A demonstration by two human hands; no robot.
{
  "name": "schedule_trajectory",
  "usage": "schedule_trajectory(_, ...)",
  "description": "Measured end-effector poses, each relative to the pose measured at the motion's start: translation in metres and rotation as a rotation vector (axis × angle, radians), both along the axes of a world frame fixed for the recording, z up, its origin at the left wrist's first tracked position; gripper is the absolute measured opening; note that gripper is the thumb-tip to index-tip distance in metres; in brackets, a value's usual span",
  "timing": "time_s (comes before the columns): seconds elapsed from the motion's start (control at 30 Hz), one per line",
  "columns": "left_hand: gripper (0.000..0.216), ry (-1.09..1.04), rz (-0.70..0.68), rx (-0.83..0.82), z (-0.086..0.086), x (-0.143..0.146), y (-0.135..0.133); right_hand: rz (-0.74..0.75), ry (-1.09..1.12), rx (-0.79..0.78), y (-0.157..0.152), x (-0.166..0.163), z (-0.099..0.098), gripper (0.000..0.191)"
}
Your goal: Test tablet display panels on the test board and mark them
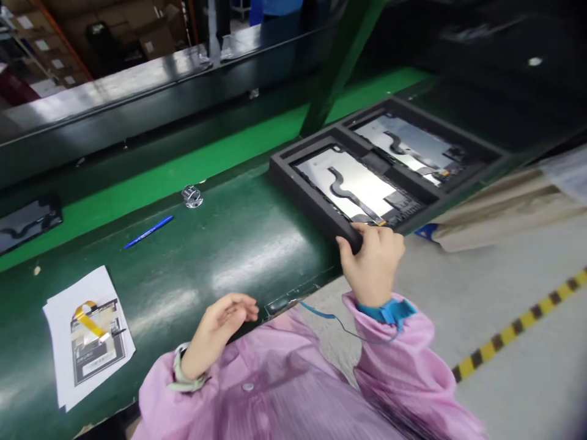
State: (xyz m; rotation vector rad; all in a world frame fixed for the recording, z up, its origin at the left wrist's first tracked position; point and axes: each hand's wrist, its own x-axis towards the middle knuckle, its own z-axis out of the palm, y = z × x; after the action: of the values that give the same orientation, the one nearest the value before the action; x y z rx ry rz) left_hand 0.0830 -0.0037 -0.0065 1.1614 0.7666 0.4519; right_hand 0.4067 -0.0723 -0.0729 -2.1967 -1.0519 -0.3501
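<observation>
Item: dark flat panel with a curved cable [30, 223], by the tabletop's far edge, partly out of view.

Item: white paper sheets [59, 342], left part of the green tabletop [220, 244], near edge side; on them, a dark-and-silver rectangular part with a yellow-orange ribbon [98, 366], outside any tray.

Item: slim blue pen [148, 232], toward the far edge.

Item: small transparent ring-shaped piece [191, 197], near the far edge.

Left hand [224, 324]: empty, fingers loosely curled, at the near edge.

Item: black two-compartment foam tray [312, 205], right part of the tabletop, along the near edge. Contents: one silver panel with a black cable [343, 177] per compartment.

Right hand [376, 260]: gripping the tray's near left corner.

Status, as judged: tray filling appears complete, handling under way; whether the loose panel and part are outstanding cannot be told.
</observation>
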Motion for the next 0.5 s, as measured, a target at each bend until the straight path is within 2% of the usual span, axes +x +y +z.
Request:
schedule_trajectory(0.13,0.042,-0.14,0.115,-0.134,-0.01,0.075,0.003,0.015,0.029,0.084,0.007,-0.005,0.013,0.028)
schedule_trajectory(0.3,0.046,-0.288,0.242,-0.422,-0.014,0.161,0.01,0.093,-0.026,0.188,0.009,-0.051,0.037,0.022)
schedule_trajectory(0.4,0.039,-0.339,0.299,-0.48,-0.016,0.193,0.016,0.162,-0.02,0.222,0.007,-0.08,0.044,0.023)
schedule_trajectory(0.5,0.041,-0.304,0.382,-0.522,-0.022,0.204,0.019,0.284,0.063,0.272,-0.001,-0.094,0.039,0.032)
